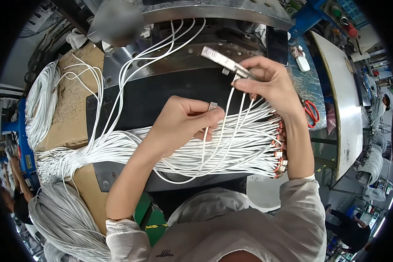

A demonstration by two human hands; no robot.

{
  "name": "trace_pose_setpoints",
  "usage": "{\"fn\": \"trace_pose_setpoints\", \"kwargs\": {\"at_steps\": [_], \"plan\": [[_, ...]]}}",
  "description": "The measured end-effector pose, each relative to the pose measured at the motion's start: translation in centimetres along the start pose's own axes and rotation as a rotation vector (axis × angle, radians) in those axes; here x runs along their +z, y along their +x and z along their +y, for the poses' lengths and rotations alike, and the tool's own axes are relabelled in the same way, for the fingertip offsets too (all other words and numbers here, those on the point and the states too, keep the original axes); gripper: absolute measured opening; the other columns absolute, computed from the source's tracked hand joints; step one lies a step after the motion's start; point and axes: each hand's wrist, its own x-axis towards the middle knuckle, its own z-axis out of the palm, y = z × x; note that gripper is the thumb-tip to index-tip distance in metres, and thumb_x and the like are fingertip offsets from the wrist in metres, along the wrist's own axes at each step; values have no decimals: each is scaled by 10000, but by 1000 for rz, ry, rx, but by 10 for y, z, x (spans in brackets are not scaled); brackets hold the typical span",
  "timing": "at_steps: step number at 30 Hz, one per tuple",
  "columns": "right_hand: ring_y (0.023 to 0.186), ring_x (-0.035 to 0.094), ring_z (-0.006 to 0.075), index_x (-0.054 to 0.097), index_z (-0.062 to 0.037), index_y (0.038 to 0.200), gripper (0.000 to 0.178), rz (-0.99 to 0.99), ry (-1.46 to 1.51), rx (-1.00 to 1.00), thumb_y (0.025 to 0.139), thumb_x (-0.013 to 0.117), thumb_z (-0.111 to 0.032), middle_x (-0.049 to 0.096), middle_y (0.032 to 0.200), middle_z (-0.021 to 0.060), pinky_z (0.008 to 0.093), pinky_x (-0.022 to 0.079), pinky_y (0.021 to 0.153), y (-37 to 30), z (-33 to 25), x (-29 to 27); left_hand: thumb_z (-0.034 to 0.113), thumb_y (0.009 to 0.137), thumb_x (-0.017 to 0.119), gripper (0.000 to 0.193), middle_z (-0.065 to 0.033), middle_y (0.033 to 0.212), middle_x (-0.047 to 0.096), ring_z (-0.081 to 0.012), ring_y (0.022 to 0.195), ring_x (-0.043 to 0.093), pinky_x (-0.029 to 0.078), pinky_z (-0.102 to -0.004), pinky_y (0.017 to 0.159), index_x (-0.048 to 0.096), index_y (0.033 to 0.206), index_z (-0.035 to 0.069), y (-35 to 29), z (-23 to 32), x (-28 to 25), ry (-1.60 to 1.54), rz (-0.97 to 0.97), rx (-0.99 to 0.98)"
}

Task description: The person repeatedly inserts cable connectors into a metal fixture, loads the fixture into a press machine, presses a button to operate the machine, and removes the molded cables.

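Observation:
My left hand (183,120) is closed in a pinch on the end of a white cable, whose small silvery metal connector (212,106) sticks up between thumb and fingers. Higher and to the right, my right hand (270,83) grips a narrow metal bar (218,58), tilted with its far end up to the left. A few white cables hang from under the right fingers, some with copper-coloured ends. Beneath both hands lies a thick bundle of white cables (192,148), tied near its left end. Small connectors with orange-red parts (279,153) fan out at its right end.
A metal press with a bolted plate (166,65) stands at the back; several white cables run up to it. Coils of cable (41,105) and grey cable (65,222) lie at left by cardboard. Red-handled scissors (311,113) are at right, beside a white-topped table (334,100).

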Motion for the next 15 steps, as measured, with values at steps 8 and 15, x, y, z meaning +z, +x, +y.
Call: {"fn": "trace_pose_setpoints", "kwargs": {"at_steps": [8, 15], "plan": [[790, 683, 117, 656, 42, 1090, 331, -250, 26, -25, 795, 795, -14, 731, 939, 110, 220, 535, 675, -6, 6, 14, 238, 938, 702, 267, -35, 775, 677, -75, 648, 626, 512, -223, 561, 730, 960, -26, 4, -13, 5, -128, 85, 110], [872, 671, 183, 666, 7, 1115, 371, -245, -522, -259, 773, 805, -27, 696, 1046, 104, 311, 538, 777, 32, 2, -10, 201, 878, 722, 251, -95, 855, 683, -186, 824, 658, 531, -355, 655, 720, 979, -29, 6, 18, -13, 849, 321, 291]]}}
